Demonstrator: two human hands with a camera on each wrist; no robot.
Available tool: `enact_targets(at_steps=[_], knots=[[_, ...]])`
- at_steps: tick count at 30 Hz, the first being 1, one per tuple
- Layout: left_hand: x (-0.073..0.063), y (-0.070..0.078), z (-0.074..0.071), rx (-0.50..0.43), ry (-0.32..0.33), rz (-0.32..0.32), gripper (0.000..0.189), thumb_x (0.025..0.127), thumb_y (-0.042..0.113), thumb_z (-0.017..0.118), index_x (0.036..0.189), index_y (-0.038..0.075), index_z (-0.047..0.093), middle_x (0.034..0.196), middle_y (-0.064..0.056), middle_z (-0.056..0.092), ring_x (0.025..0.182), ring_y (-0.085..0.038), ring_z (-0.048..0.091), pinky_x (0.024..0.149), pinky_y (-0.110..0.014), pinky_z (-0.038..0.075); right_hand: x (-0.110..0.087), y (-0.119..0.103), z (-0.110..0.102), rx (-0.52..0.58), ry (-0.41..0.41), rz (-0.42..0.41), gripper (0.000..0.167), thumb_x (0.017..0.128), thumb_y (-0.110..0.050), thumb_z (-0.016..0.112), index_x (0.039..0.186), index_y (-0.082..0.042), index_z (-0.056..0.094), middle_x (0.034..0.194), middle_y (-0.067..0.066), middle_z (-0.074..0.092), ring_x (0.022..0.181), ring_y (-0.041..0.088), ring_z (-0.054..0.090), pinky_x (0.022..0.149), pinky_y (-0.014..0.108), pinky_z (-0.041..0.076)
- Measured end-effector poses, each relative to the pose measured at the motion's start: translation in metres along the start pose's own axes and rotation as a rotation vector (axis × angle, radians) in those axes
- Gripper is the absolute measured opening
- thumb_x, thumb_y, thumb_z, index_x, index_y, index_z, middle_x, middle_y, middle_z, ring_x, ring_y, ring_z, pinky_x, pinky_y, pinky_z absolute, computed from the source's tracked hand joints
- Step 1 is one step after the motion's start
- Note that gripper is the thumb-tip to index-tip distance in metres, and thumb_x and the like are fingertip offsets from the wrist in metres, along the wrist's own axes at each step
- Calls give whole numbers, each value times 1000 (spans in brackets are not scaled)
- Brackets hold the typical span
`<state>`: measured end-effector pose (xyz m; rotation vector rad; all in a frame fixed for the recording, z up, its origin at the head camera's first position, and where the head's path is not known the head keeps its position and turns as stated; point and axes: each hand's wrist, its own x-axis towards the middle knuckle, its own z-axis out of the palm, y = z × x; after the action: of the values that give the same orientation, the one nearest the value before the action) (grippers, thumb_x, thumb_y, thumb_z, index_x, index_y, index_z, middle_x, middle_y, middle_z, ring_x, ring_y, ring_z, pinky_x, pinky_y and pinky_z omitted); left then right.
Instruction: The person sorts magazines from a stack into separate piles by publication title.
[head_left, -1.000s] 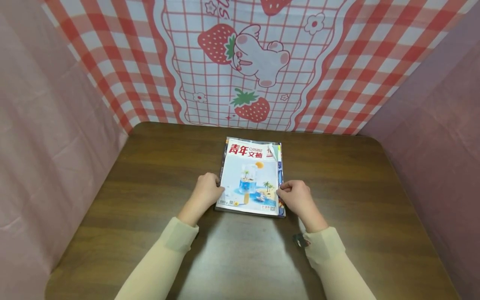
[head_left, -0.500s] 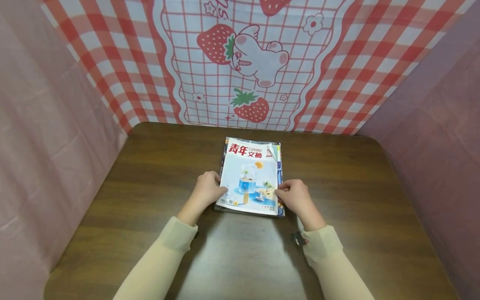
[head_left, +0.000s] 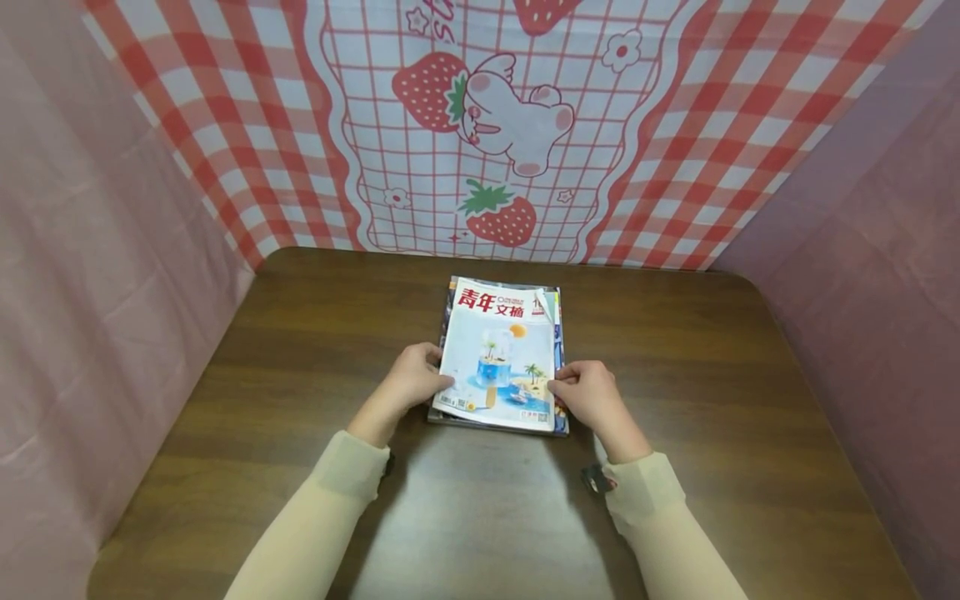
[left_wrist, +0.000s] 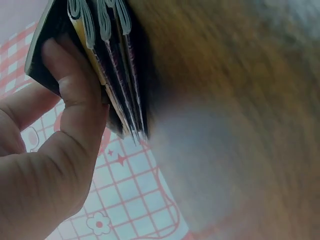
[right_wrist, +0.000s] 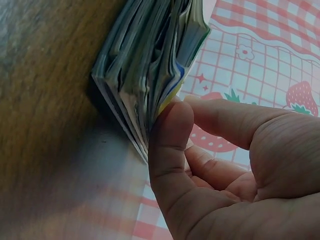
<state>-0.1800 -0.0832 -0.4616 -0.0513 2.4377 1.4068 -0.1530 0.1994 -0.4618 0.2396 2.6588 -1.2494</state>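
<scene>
A magazine (head_left: 497,346) with a pale blue beach-scene cover and red title characters lies on top of a stack of magazines (head_left: 560,354). Its upper right corner is folded over. At its lower left edge my left hand (head_left: 412,379) grips it, thumb over the cover. On the opposite side my right hand (head_left: 597,393) pinches the right edge between thumb and fingers. Stacked page edges (left_wrist: 106,45) show folded spines beside the fingers in the left wrist view. In the right wrist view, fanned page edges (right_wrist: 142,70) sit just left of the fingertips.
The stack stands on a brown wooden table (head_left: 315,333) with rounded corners, near its back edge. A red-and-white checked cloth (head_left: 495,150) with strawberries hangs behind. Pink curtains (head_left: 97,250) flank the table on both sides.
Both hands keep their places at the magazine's sides. The left thumb has come slightly further over the cover since a second ago, and the right thumb has shifted slightly left.
</scene>
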Motion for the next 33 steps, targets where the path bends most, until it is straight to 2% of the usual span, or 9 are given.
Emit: enact_targets(at_steps=[5,10,14,17,21,26,28,33], knots=[[-1,0,1,-79,-18,-46,37,89,-3,73,122,-7,55,85,-18,66,63,-23,63,46,-29,51,-1,0,0,8,1,-6,19,93,-11,72,101,6,71,80,7,71,69,16,66,61,28,54],[-2,-1,3,-158,-34,-62,35,90,-5,70,121,-2,53,80,-18,65,55,-20,58,42,-26,46,-2,0,-1,20,-20,20,23,94,-14,73,106,5,70,84,9,71,73,18,66,64,29,55],[-4,-3,2,-288,-51,-66,37,92,-9,66,124,0,51,78,-18,65,58,-20,60,45,-25,49,-3,1,-3,7,-33,36,31,94,-21,73,112,5,69,92,11,71,81,21,66,70,34,57],[-6,-3,3,-401,-66,-70,39,92,-11,64,126,1,50,83,-19,67,63,-20,63,49,-26,52,-3,4,-3,-10,-26,4,39,94,-25,73,117,6,68,100,14,71,89,24,66,78,40,57],[-8,-3,4,-492,-86,-68,39,93,-12,61,127,2,48,88,-21,69,66,-21,66,51,-26,54,-3,11,-4,-9,-16,-37,50,95,-29,71,127,8,64,109,19,70,100,28,65,85,44,55],[-10,1,7,-533,-100,-51,38,94,-13,61,127,2,48,87,-20,70,64,-19,66,47,-23,50,-8,16,-8,72,-5,-53,56,97,-30,70,137,8,57,109,16,71,102,27,65,85,41,54],[-11,4,9,-539,-97,-40,39,93,-13,62,128,2,49,85,-19,70,60,-17,63,45,-22,46,-10,17,-12,144,-1,-56,57,97,-28,71,139,7,56,110,17,70,103,27,64,85,37,54],[-11,12,18,-567,-106,-11,41,94,-13,60,132,1,48,90,-21,71,66,-22,68,50,-25,54,-14,25,-23,332,6,-42,58,96,-22,74,142,6,53,116,21,66,103,24,64,83,26,54]])
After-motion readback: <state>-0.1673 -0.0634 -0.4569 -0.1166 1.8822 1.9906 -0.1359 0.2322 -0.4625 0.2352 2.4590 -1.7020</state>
